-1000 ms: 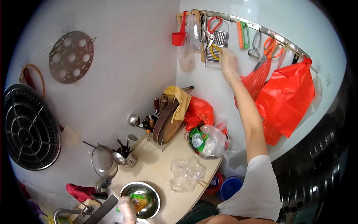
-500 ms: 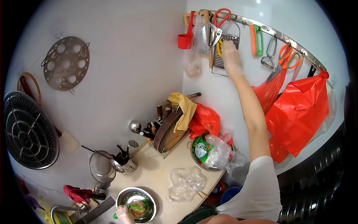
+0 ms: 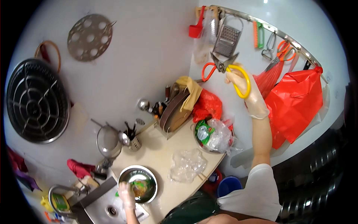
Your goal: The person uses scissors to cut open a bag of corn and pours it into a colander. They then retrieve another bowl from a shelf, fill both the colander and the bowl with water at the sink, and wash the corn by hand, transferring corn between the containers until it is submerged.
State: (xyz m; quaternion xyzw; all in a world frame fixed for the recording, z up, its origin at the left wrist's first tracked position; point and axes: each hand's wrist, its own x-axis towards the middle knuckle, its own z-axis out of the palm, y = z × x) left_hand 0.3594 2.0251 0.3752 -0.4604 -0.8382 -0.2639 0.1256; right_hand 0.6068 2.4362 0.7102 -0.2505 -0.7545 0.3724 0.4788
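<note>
My right hand [image 3: 242, 84], in a clear glove, is raised before the wall and closed on the yellow handle of a pair of kitchen shears [image 3: 222, 66]. Their red handle swings out to the left and the short blades are spread apart. Lower down, my gloved left hand [image 3: 126, 195] is closed at the left rim of a steel bowl [image 3: 156, 186]. It grips a clear packet with green parts [image 3: 140, 185] and brownish contents; the packet lies in the bowl, and a green bit pokes out left of the hand.
A metal rail [image 3: 257, 23] carries a grater [image 3: 227, 40], a brush, a peeler, orange scissors and red bags [image 3: 294, 104]. On the counter are a crumpled plastic bag [image 3: 188, 165], a basin of packages [image 3: 218, 136] and a utensil holder [image 3: 135, 143]. The sink [image 3: 99, 209] is at lower left.
My right hand has drawn back from the rail, bringing the shears off it, and their blades have spread. My left hand stays at the bowl. The whole view has shifted.
</note>
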